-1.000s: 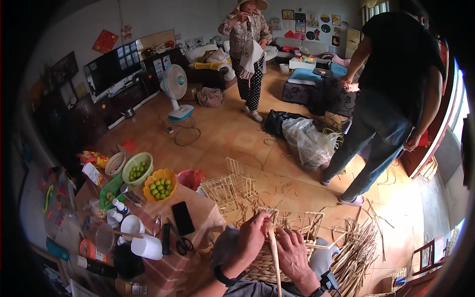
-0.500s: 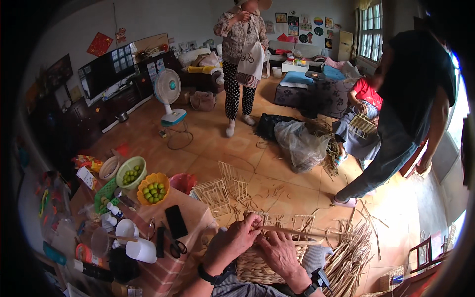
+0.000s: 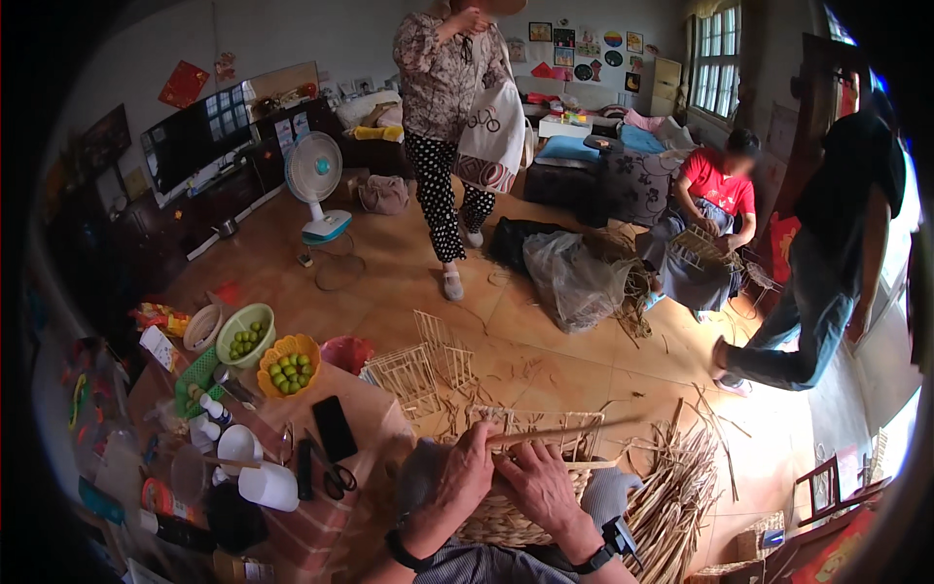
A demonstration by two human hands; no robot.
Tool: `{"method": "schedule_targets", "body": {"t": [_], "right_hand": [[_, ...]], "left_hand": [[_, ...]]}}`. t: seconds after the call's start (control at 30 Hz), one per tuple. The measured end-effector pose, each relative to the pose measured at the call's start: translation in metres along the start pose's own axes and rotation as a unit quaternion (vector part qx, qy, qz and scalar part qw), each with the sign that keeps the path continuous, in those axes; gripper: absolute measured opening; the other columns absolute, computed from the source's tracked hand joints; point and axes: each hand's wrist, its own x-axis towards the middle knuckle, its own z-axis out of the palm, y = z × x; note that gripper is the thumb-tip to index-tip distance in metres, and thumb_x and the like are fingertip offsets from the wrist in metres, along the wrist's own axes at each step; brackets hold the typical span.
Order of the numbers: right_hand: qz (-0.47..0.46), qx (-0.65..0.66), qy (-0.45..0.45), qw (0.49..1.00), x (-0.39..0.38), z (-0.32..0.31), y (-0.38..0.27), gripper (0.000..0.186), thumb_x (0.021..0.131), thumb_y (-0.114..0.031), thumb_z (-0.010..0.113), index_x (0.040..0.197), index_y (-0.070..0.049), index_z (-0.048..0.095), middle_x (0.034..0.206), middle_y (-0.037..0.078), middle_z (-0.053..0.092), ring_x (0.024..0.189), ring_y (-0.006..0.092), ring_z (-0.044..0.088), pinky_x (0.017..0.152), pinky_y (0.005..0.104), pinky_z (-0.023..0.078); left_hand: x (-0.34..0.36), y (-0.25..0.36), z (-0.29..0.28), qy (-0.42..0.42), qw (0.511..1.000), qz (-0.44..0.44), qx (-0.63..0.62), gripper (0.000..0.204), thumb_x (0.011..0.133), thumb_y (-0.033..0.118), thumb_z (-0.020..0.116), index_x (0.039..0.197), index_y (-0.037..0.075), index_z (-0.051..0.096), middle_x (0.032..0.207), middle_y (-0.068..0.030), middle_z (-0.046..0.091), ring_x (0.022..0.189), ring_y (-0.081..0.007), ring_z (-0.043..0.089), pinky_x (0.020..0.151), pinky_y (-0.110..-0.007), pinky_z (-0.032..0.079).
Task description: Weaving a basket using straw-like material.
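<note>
On the lap, the left hand (image 3: 465, 474) and right hand (image 3: 541, 479) grip the woven basket (image 3: 506, 516) rim; it looks light, springy, best held at the rim.

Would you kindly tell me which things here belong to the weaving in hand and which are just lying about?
In use: left hand, right hand, woven basket, long strip, loose strips pile.
Lying about: scissors, black phone, orange fruit bowl, white fan.

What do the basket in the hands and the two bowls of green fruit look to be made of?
Basket: woven natural straw or rush, matte tan, loose strands at the rim. Orange bowl and green bowl: probably moulded plastic, given the bright uniform colours and what look like slotted walls.
</note>
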Motion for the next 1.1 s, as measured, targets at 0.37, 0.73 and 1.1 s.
{"method": "schedule_targets", "body": {"t": [0.37,0.73,1.1], "right_hand": [[0.03,0.029,0.01,0.999,-0.005,-0.004,-0.006,0.031,0.085,-0.021,0.075,0.116,-0.02,0.077,0.101,0.003,0.063,0.098,0.0263,0.061,0.087,0.0406,0.044],[0.024,0.107,0.05,0.993,0.001,-0.009,0.001,0.035,0.081,-0.004,0.074,0.115,-0.011,0.074,0.11,0.009,0.067,0.102,0.0336,0.063,0.087,0.044,0.048],[0.046,-0.007,-0.016,0.999,0.003,-0.004,-0.01,0.037,0.084,-0.004,0.063,0.119,-0.012,0.073,0.111,0.014,0.066,0.108,0.0359,0.061,0.095,0.0481,0.046]], "left_hand": [[-0.015,0.005,-0.034,-0.041,0.998,-0.046,-0.019,0.027,0.088,0.004,0.077,0.102,0.004,0.054,0.085,-0.0174,0.07,0.083,-0.0395,0.071,0.07,-0.044,0.055],[-0.047,-0.062,-0.029,0.02,0.772,-0.278,-0.572,0.027,0.093,-0.002,0.076,0.095,0.013,0.053,0.089,-0.0016,0.068,0.067,-0.0083,0.058,0.053,-0.022,0.041],[-0.033,-0.026,-0.04,-0.057,0.983,-0.104,-0.139,0.025,0.1,0.026,0.072,0.114,0.006,0.07,0.086,-0.0083,0.073,0.08,-0.0205,0.071,0.068,-0.033,0.053]]}}
